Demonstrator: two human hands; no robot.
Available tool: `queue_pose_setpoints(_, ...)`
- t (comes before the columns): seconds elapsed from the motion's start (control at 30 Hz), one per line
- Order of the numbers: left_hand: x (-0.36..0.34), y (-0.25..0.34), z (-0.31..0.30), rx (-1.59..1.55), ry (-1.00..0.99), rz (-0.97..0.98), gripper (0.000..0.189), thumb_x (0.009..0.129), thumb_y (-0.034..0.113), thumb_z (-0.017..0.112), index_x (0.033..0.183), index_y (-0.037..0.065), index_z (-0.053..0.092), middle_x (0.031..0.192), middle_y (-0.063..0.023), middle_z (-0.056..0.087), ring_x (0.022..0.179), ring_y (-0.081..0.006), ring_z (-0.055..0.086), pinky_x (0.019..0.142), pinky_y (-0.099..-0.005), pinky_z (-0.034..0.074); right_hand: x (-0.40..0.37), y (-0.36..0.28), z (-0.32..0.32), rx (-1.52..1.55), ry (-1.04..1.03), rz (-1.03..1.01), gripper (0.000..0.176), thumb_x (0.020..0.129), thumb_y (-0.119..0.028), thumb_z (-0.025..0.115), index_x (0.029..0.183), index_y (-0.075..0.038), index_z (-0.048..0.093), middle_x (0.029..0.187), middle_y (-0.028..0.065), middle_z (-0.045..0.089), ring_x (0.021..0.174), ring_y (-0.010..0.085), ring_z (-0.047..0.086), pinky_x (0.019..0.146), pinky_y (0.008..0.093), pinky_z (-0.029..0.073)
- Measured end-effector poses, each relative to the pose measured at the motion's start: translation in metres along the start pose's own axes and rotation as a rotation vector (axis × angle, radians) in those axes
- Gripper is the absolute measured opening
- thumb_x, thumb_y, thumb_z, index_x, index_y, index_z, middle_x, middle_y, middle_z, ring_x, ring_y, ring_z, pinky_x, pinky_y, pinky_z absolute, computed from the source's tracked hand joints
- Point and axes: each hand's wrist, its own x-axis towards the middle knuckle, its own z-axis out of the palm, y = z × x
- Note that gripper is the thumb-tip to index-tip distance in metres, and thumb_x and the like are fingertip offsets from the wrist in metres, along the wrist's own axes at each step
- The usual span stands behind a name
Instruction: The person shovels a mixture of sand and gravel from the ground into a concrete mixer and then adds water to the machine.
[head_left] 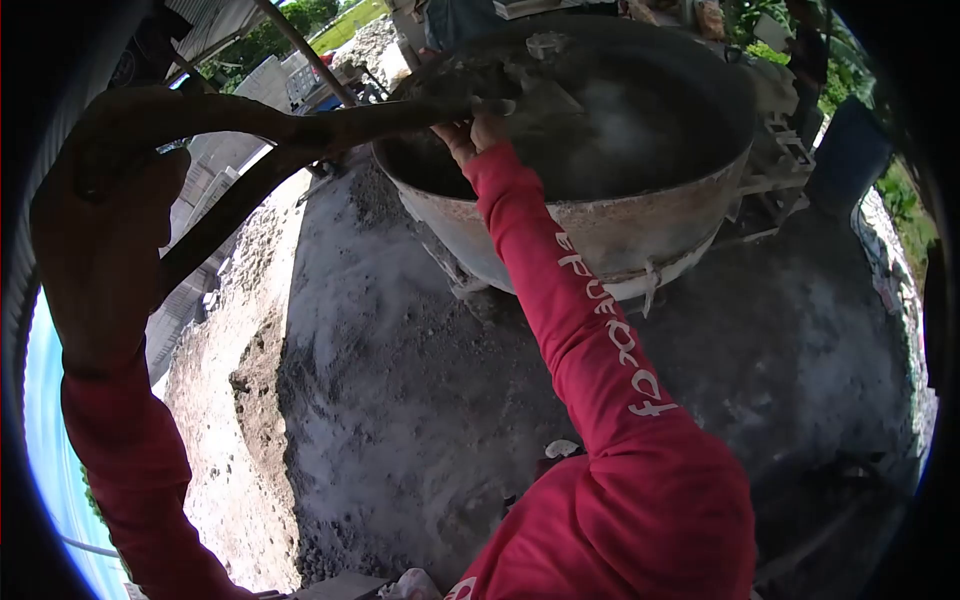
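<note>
Item: shovel [375, 120], long-handled with a forked grip. Location: raised on the viewer's left, shaft reaching across the near-left rim of a wide metal drum [600, 235]. Its far end lay over the drum's dark interior, where shade and haze blurred the outline; contact with the rim could not be told.

Item: left hand [105, 215]. State: curled about the forked grip, fingers partly lost in shadow.

Item: right hand [470, 135]. State: wrapped under the shaft close to its far end, right beside the rim.

Item: red sleeves [560, 290], long, the right one extended toward the drum.

Item: grey ground [410, 400], dusty and uneven, with a pale mound [220, 400] to the left.

Hazards, as judged: a drop of the shaft might have trapped the right hand's fingers against the metal edge. A loosened left grip could have let the shovel roll and shed any load outside the drum. Too deep a reach might have struck whatever lay inside; moving parts there could not be made out. Pale haze [610, 110] over the interior threatened poor sight and breathing. Loose footing could have upset the person's balance.
</note>
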Motion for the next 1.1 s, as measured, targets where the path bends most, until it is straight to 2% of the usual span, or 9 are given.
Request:
queue_pose_setpoints(0.13,-0.025,0.007,-0.065,0.098,0.071,0.393,0.014,0.062,0.004,0.063,0.074,0.0,0.058,0.061,-0.0059,0.055,0.051,-0.0135,0.052,0.047,-0.0238,0.041,-0.033,-0.002,0.071,-0.019,-0.15,-0.04,0.029,0.092,-0.021,0.036,0.103,0.006,0.036,0.096,0.0183,0.045,0.086,0.0333,0.056,0.076,0.0507,0.052)
queue_pose_setpoints(0.27,-0.096,0.013,-0.107,0.642,0.212,0.597,0.025,0.069,0.015,0.071,0.059,0.0,0.054,0.054,-0.0036,0.046,0.042,-0.0141,0.045,0.036,-0.0252,0.033,-0.059,0.024,0.096,-0.265,-0.227,-0.066,0.027,0.088,-0.024,0.046,0.098,0.002,0.043,0.088,0.0149,0.053,0.08,0.0296,0.059,0.076,0.0475,0.052)
queue_pose_setpoints(0.37,-0.176,-0.012,-0.129,0.423,0.076,0.299,0.02,0.07,0.0,0.057,0.09,0.001,0.061,0.068,-0.0045,0.052,0.056,-0.0082,0.044,0.047,-0.0245,0.035,-0.097,0.073,0.063,-0.286,-0.165,0.217,0.025,0.086,-0.021,0.052,0.095,0.002,0.051,0.09,0.0116,0.055,0.084,0.0259,0.058,0.073,0.0406,0.053)
queue_pose_setpoints(0.57,-0.317,-0.047,-0.104,0.334,0.249,-0.427,0.015,0.065,0.005,0.064,0.064,0.002,0.05,0.058,-0.0045,0.047,0.053,-0.0163,0.047,0.051,-0.0304,0.04,-0.145,0.117,0.01,-0.608,-0.076,0.431,0.021,0.084,-0.017,0.055,0.09,0.003,0.05,0.086,0.0121,0.056,0.075,0.0228,0.06,0.067,0.0355,0.056)
queue_pose_setpoints(0.6,-0.309,-0.038,-0.1,0.063,0.333,-0.406,0.016,0.066,0.003,0.062,0.063,0.003,0.046,0.055,-0.0048,0.047,0.052,-0.0168,0.049,0.051,-0.0304,0.041,-0.152,0.112,0.013,-0.645,-0.072,0.387,0.02,0.083,-0.016,0.055,0.091,0.002,0.05,0.086,0.0116,0.056,0.075,0.0223,0.06,0.066,0.0349,0.056)
queue_pose_setpoints(0.77,-0.349,-0.04,-0.099,0.03,0.306,-0.265,0.015,0.066,0.004,0.062,0.067,0.001,0.047,0.057,-0.0087,0.05,0.05,-0.0191,0.052,0.052,-0.0315,0.045,-0.176,0.106,0.016,-0.585,-0.163,0.289,0.019,0.083,-0.021,0.056,0.09,-0.003,0.052,0.083,0.0079,0.056,0.074,0.0184,0.06,0.064,0.0311,0.055)
queue_pose_setpoints(0.83,-0.39,-0.041,-0.092,-0.125,0.33,-0.489,0.017,0.066,0.007,0.063,0.066,0.001,0.047,0.058,-0.0105,0.052,0.051,-0.0204,0.053,0.052,-0.0324,0.045,-0.193,0.125,-0.002,-0.674,-0.13,0.397,0.02,0.083,-0.021,0.056,0.092,-0.003,0.051,0.084,0.0079,0.056,0.074,0.018,0.059,0.064,0.0311,0.054)
queue_pose_setpoints(0.97,-0.519,-0.031,-0.08,-0.251,0.541,-0.506,0.017,0.066,0.006,0.062,0.066,0.001,0.046,0.058,-0.0099,0.052,0.053,-0.0199,0.054,0.053,-0.0316,0.045,-0.263,0.157,-0.002,-0.858,-0.164,0.509,0.026,0.083,-0.021,0.055,0.1,-0.003,0.049,0.085,0.0078,0.055,0.074,0.0174,0.058,0.063,0.0321,0.054)
queue_pose_setpoints(1.1,-0.647,0.053,-0.076,-0.357,0.849,-0.976,0.016,0.068,0.002,0.06,0.067,0.002,0.045,0.06,-0.0084,0.052,0.056,-0.0168,0.054,0.054,-0.0289,0.043,-0.356,0.215,0.018,-1.018,-0.176,0.574,0.028,0.081,-0.016,0.057,0.105,-0.004,0.047,0.086,0.0081,0.055,0.075,0.0197,0.058,0.066,0.035,0.053)
